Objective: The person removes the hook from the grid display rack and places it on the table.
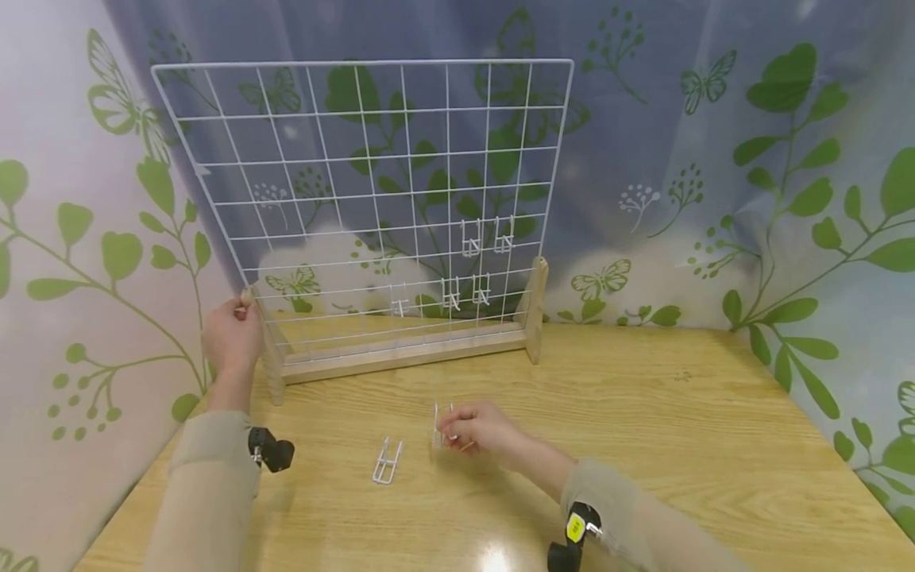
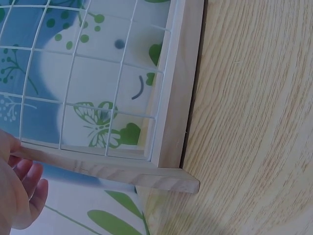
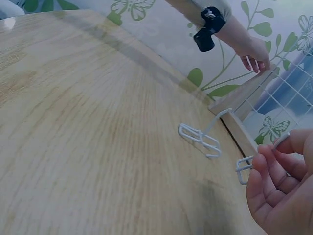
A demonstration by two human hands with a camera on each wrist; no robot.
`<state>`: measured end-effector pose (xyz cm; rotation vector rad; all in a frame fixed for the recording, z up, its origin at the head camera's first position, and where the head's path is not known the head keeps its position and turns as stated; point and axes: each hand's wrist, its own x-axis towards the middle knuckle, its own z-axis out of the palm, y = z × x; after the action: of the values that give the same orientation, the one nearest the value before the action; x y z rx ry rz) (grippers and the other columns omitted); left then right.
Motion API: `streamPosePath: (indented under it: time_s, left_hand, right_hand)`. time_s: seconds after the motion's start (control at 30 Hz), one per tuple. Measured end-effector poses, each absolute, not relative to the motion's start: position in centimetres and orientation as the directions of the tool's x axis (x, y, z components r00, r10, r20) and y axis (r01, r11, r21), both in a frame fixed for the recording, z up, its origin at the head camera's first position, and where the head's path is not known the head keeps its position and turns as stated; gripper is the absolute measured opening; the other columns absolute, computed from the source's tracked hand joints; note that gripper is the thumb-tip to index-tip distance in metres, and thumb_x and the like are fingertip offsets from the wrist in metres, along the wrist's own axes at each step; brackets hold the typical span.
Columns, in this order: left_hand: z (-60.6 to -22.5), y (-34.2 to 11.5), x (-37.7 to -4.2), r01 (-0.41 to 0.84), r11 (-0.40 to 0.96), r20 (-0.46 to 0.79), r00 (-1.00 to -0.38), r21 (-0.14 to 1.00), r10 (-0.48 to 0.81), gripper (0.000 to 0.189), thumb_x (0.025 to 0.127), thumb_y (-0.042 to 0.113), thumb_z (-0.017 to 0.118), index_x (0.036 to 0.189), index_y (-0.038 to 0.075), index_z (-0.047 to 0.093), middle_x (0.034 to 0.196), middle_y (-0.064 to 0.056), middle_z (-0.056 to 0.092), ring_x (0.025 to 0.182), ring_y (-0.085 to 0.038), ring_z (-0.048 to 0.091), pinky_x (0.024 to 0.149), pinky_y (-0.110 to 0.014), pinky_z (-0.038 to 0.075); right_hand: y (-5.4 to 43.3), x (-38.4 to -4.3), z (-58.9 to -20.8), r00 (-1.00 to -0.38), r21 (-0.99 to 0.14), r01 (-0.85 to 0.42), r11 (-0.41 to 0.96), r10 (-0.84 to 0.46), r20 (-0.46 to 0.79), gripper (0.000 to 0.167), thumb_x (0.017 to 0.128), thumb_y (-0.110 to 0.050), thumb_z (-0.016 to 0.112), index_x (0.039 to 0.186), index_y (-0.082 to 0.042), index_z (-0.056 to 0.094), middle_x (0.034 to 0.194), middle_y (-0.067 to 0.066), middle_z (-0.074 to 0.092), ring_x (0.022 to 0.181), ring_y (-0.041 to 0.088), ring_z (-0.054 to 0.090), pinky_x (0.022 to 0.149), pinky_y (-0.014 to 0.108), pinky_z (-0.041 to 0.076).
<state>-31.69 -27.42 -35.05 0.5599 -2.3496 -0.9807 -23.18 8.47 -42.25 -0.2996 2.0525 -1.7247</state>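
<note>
A white wire grid panel point(image 1: 408, 153) stands in a wooden base point(image 1: 407, 353). My left hand point(image 1: 233, 338) grips the top of the base's left wooden upright point(image 2: 105, 170), with the thumb at the grid side. Over the table, my right hand point(image 1: 480, 430) pinches a white wire hook point(image 3: 243, 171) between thumb and fingers; part of the hook is hidden behind the fingers. A second white wire hook point(image 1: 387, 462) lies on the table to the left of that hand, its prong sticking up in the right wrist view.
Several white hooks hang on the grid's lower right, among them an upper hook point(image 1: 503, 238) and a lower hook point(image 1: 450, 295). The wood-grain table point(image 1: 686, 445) extends to the right. A curtain point(image 1: 643, 159) with leaves and butterflies stands behind.
</note>
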Motion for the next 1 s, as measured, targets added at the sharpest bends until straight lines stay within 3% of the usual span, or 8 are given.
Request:
streamPosePath:
  time_s: [0.43,1.0]
  left_hand:
    - [-35.0,-27.3,-31.6,-0.183,0.652,0.302,-0.773,0.736,-0.558,0.04,0.094,0.026,0.042,0.121,0.002,0.059,0.106,-0.017,0.062,0.097,-0.036,0.056,0.083,-0.047,0.041]
    - [-34.8,-27.2,-31.4,-0.186,0.663,0.301,-0.781,0.725,-0.548,0.04,0.094,0.025,0.041,0.119,0.0,0.06,0.105,-0.018,0.062,0.096,-0.036,0.056,0.081,-0.048,0.041]
  right_hand:
    - [7.9,-21.8,-43.4,-0.86,-0.956,0.15,0.253,-0.443,-0.252,0.02,0.086,-0.012,0.061,0.1,0.002,0.065,0.074,0.002,0.065,0.065,0.012,0.059,0.059,0.027,0.048]
    - [7.3,-21.8,-44.8,-0.84,-0.943,0.216,0.252,-0.444,-0.311,0.018,0.085,-0.011,0.06,0.097,0.002,0.066,0.072,0.004,0.064,0.058,0.009,0.057,0.052,0.021,0.046]
